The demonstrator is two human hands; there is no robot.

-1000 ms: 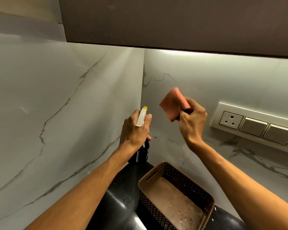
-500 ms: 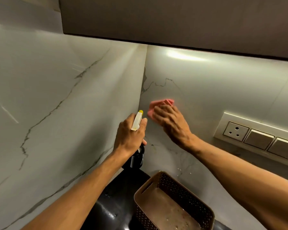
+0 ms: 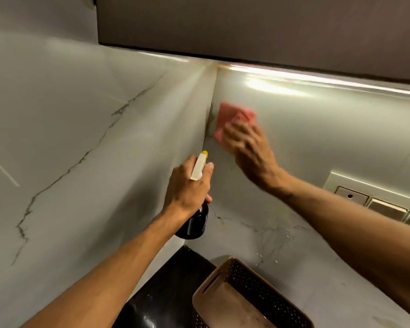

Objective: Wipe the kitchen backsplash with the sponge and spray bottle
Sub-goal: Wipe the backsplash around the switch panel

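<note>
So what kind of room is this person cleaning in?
Most likely a home kitchen corner: a marble-look backsplash under a dark wall cabinet, a black countertop below, and a socket and switch panel on the wall.
</note>
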